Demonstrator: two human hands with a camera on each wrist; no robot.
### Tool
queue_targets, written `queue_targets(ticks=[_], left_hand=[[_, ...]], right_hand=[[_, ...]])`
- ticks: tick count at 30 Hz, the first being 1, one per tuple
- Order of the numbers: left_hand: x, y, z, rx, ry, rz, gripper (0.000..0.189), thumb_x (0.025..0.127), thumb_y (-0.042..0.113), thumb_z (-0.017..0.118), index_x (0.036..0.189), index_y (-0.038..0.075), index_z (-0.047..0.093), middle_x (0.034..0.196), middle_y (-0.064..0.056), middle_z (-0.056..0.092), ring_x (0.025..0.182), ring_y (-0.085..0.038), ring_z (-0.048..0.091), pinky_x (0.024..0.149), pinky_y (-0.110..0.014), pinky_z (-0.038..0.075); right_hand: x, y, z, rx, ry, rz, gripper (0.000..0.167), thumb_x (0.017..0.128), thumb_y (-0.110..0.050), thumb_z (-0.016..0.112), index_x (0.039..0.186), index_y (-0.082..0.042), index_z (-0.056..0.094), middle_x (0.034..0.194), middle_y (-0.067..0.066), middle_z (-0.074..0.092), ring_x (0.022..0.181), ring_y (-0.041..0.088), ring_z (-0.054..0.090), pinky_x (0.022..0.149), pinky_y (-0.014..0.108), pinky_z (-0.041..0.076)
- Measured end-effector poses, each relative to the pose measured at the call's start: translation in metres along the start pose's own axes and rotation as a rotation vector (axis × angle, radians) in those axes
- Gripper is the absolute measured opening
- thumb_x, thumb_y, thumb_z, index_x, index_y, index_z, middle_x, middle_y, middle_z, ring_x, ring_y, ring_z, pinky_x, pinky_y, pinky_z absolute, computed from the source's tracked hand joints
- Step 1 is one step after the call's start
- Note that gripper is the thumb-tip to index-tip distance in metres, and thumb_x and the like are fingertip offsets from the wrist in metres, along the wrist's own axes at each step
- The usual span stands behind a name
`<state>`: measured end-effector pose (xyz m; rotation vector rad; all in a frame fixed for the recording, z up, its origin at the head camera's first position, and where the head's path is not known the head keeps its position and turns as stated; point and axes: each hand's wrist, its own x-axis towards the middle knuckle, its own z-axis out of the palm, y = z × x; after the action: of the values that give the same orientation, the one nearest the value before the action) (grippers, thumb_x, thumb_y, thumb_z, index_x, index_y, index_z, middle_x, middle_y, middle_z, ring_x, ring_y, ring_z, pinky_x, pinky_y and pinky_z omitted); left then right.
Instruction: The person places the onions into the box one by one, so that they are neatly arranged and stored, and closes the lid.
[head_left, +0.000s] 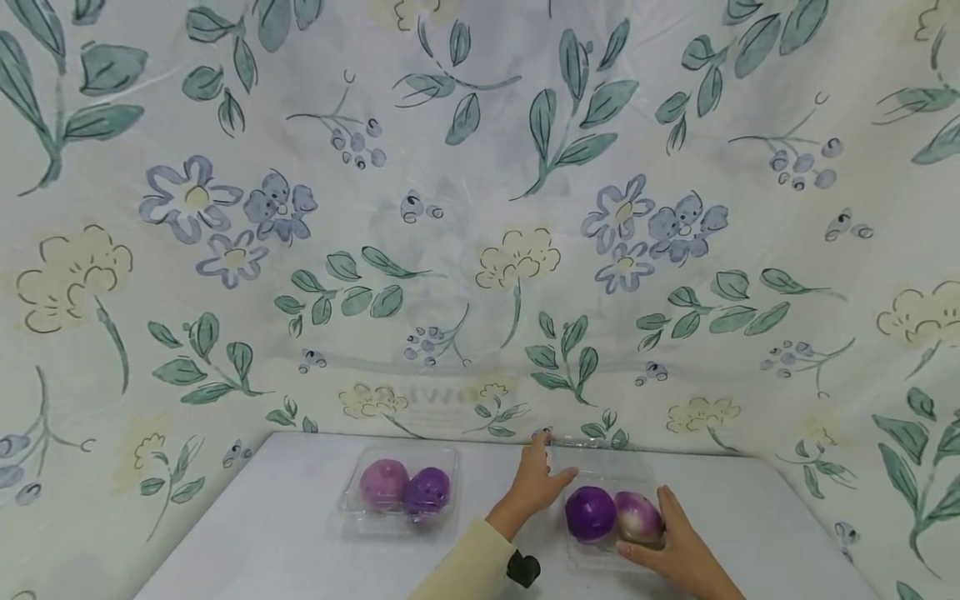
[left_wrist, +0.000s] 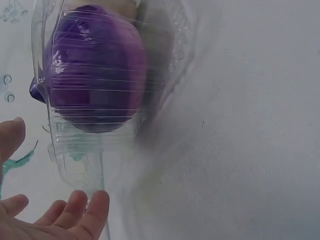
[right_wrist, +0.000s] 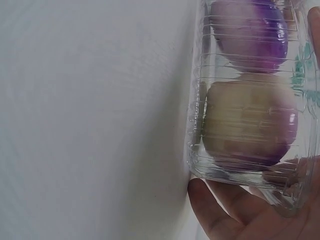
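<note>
A clear plastic clamshell box [head_left: 577, 557] stands on the right half of the table with its lid [head_left: 600, 460] raised at the back. Inside sit a glossy purple round vegetable [head_left: 590, 514] and a purple-and-white onion-like one [head_left: 637, 517]. My left hand [head_left: 532, 482] reaches to the lid's left edge, thumb and fingers spread; in the left wrist view its fingertips [left_wrist: 100, 200] are by the clear plastic. With thumb in front and fingers behind, my right hand [head_left: 682, 546] holds the box's right end. Ribbed plastic partly blurs the vegetables in both wrist views.
Another clear plastic box [head_left: 352, 504], with a pink and a purple round vegetable inside, rests to the left on the white table [head_left: 262, 533]. A floral-patterned cloth [head_left: 450, 217] hangs behind the table's back edge.
</note>
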<state>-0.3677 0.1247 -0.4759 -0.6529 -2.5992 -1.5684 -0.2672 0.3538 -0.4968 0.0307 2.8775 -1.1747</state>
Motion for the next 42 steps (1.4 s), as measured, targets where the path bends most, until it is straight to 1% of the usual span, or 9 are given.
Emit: queue_targets(ticks=[3, 9, 12, 17, 25, 30, 33, 37, 42], left_hand=[[0.000, -0.002, 0.001, -0.017, -0.010, -0.051, 0.076, 0.092, 0.025, 0.070, 0.148, -0.004, 0.028, 0.136, -0.036, 0.042, 0.113, -0.048, 0.059, 0.093, -0.053, 0.053], [-0.002, -0.006, 0.000, 0.028, -0.048, -0.143, 0.081, 0.092, 0.026, 0.070, 0.152, -0.002, 0.024, 0.122, -0.028, 0.060, 0.099, -0.035, 0.066, 0.085, -0.048, 0.056], [-0.002, -0.006, -0.001, -0.003, -0.076, -0.184, 0.082, 0.093, 0.025, 0.069, 0.154, -0.002, 0.021, 0.118, -0.025, 0.064, 0.090, -0.029, 0.067, 0.077, -0.042, 0.058], [-0.001, -0.006, 0.000, -0.118, -0.049, -0.239, 0.074, 0.094, 0.017, 0.067, 0.152, -0.001, 0.026, 0.113, -0.024, 0.066, 0.083, -0.021, 0.067, 0.064, -0.035, 0.060], [-0.003, -0.009, -0.003, -0.153, -0.038, -0.266, 0.071, 0.093, 0.015, 0.068, 0.148, -0.010, 0.032, 0.120, -0.027, 0.066, 0.094, -0.027, 0.071, 0.079, -0.039, 0.060], [-0.002, -0.008, -0.006, -0.169, -0.024, -0.248, 0.070, 0.091, 0.011, 0.068, 0.147, -0.009, 0.032, 0.114, -0.026, 0.068, 0.088, -0.024, 0.071, 0.076, -0.037, 0.060], [-0.001, -0.009, -0.007, -0.180, -0.025, -0.266, 0.070, 0.092, 0.012, 0.067, 0.148, -0.008, 0.031, 0.113, -0.024, 0.068, 0.086, -0.022, 0.070, 0.075, -0.037, 0.059], [-0.001, -0.011, -0.008, -0.185, -0.039, -0.294, 0.070, 0.097, 0.021, 0.063, 0.150, -0.008, 0.028, 0.119, -0.027, 0.065, 0.088, -0.023, 0.069, 0.083, -0.042, 0.058], [0.002, -0.016, -0.007, -0.282, -0.058, -0.317, 0.068, 0.098, 0.021, 0.058, 0.152, -0.005, 0.025, 0.129, -0.032, 0.057, 0.090, -0.025, 0.069, 0.078, -0.044, 0.060]], right_hand=[[0.000, 0.001, 0.000, -0.016, 0.007, -0.010, 0.123, 0.081, -0.050, 0.076, 0.150, 0.017, 0.000, 0.157, 0.040, -0.003, 0.145, 0.055, 0.002, 0.115, 0.066, 0.012], [-0.001, -0.002, 0.002, -0.031, 0.016, -0.005, 0.124, 0.080, -0.050, 0.077, 0.150, 0.017, 0.000, 0.157, 0.040, -0.002, 0.145, 0.055, 0.004, 0.115, 0.066, 0.013], [-0.002, -0.004, 0.003, -0.021, 0.028, -0.029, 0.123, 0.080, -0.049, 0.078, 0.150, 0.018, 0.001, 0.157, 0.039, -0.002, 0.145, 0.055, 0.003, 0.116, 0.065, 0.013], [-0.002, -0.008, 0.005, -0.027, 0.037, -0.047, 0.123, 0.080, -0.049, 0.078, 0.150, 0.018, 0.003, 0.158, 0.039, 0.000, 0.145, 0.055, 0.004, 0.116, 0.065, 0.013], [-0.004, -0.008, 0.003, -0.025, 0.020, -0.055, 0.121, 0.080, -0.047, 0.078, 0.150, 0.018, 0.003, 0.156, 0.041, -0.001, 0.144, 0.056, 0.008, 0.114, 0.067, 0.014], [-0.004, -0.009, 0.000, -0.016, 0.014, -0.027, 0.122, 0.080, -0.048, 0.078, 0.150, 0.018, 0.003, 0.155, 0.043, 0.001, 0.142, 0.058, 0.013, 0.112, 0.069, 0.017], [-0.005, -0.010, 0.003, 0.029, -0.003, -0.015, 0.123, 0.080, -0.047, 0.079, 0.149, 0.019, 0.001, 0.154, 0.043, 0.003, 0.142, 0.058, 0.012, 0.113, 0.068, 0.016], [-0.006, -0.010, 0.008, 0.079, -0.017, -0.016, 0.124, 0.080, -0.044, 0.079, 0.148, 0.020, -0.003, 0.154, 0.044, 0.001, 0.143, 0.057, 0.009, 0.114, 0.067, 0.015], [-0.005, -0.012, 0.009, 0.074, -0.019, 0.021, 0.126, 0.078, -0.048, 0.079, 0.151, 0.015, -0.003, 0.157, 0.039, 0.000, 0.145, 0.055, 0.007, 0.115, 0.067, 0.014]])
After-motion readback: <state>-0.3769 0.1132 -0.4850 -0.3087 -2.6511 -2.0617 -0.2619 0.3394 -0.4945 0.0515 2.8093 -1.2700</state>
